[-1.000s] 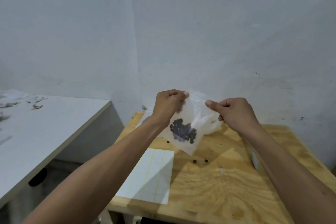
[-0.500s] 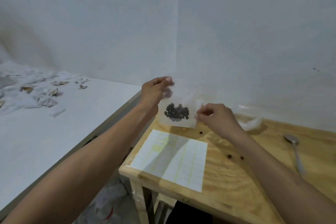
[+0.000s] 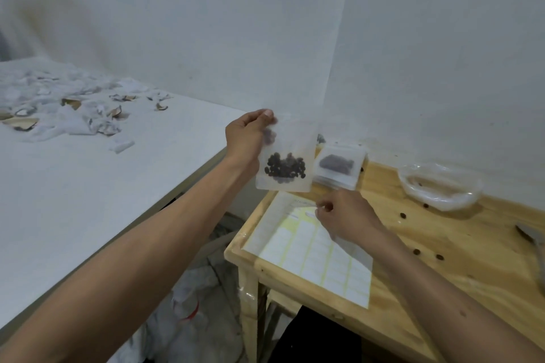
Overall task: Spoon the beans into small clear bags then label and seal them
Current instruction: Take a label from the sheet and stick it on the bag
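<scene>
Two bare forearms, no sleeves

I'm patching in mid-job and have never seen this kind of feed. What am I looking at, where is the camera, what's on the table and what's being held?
There is no machine here: these are a person's two bare hands, filmed by one wide-angle camera worn on the head, looking forward and down. The left hand pinches the top corner of a small clear bag with dark beans in it, holding it up in the air. The right hand reaches down to the label sheet on the wooden table, its fingers curled at a label; whether one is peeled is unclear. Behind lies a stack of filled bags, to the right a large open plastic bag, and a few loose beans lie scattered.
</scene>
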{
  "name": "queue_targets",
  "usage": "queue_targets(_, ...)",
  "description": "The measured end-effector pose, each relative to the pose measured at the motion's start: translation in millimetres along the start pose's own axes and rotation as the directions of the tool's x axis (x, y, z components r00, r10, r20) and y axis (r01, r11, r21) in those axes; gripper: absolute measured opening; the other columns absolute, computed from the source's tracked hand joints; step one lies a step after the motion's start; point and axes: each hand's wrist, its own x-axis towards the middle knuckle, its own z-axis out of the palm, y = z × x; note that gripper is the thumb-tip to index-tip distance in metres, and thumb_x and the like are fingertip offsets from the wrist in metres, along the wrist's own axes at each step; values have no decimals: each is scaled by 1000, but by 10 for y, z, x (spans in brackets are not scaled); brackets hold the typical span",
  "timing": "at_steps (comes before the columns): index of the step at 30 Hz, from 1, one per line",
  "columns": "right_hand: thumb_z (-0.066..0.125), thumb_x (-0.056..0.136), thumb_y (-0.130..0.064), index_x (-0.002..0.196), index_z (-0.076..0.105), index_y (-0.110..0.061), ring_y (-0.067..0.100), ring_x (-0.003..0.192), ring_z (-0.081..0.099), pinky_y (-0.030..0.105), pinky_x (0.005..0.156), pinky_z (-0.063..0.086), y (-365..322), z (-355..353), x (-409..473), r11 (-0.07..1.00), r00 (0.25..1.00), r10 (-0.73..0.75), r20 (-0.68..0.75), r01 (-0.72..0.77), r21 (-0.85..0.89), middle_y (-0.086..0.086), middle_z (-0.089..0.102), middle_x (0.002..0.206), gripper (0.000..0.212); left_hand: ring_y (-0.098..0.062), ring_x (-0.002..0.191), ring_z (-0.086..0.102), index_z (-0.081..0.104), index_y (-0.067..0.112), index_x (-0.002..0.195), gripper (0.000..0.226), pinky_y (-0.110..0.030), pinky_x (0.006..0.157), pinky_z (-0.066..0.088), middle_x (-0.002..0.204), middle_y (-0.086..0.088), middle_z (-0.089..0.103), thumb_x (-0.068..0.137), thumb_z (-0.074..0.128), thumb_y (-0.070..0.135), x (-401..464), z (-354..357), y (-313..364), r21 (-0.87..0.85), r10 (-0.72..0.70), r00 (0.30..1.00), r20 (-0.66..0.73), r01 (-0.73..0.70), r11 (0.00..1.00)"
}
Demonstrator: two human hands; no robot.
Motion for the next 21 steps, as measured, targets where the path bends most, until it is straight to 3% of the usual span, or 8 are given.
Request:
queue_targets(1,55,87,-15,62,68,-14,21,57,55,29,54,37,9,20,2,1000,1000,13,-16,-13,-8,5,66,64,28,-17,69,63,75,6,107,18,-29,74,58,86,1,77,94,75,18,15,-24,-15,-2,-7,1000,0,7,1000)
queue_targets(4,56,84,-11,58,65,-6,31,49,50,29,50,32,-6,51,-39,999,998,43,-45,-44,-29,12,60,56,28,-16,70,64,75,4,108,21,-29,73,58,85,2,77,93,75,19,25,-34,-76,-9,-29,1000,-1,29,1000)
queue_targets(6,54,83,-7,51,45,-13,22,46,29,28,49,24,-85,30,-93,998,998,36,-55,-38,-46,6,38,49,34,-16,68,64,75,4,107,20,-28,71,58,84,2,77,93,75,18,17,-9,-107,-10,-38,999,3,38,999)
queue_targets(8,53,81,-6,53,38,-15,17,49,22,27,48,19,-169,5,-136,997,997,29,-72,-33,-63,2,29,51,33,-16,67,63,75,5,105,18,-28,70,58,83,2,77,93,75,18,11,15,-118,-3,-43,999,9,43,999)
queue_targets(16,51,72,-2,52,39,-15,19,52,24,28,49,22,-189,6,-104,990,987,141,-72,-139,32,2,31,51,26,-18,69,62,76,8,103,14,-28,71,58,81,2,77,93,76,18,-19,34,-107,12,-42,999,19,41,999)
queue_targets(21,50,87,-11,55,33,-17,17,51,23,31,53,24,-173,2,-68,994,993,112,46,-112,-6,-1,28,53,36,-18,71,64,75,10,97,8,-28,72,59,87,-1,76,94,75,18,-83,28,-104,22,-48,997,56,47,999)
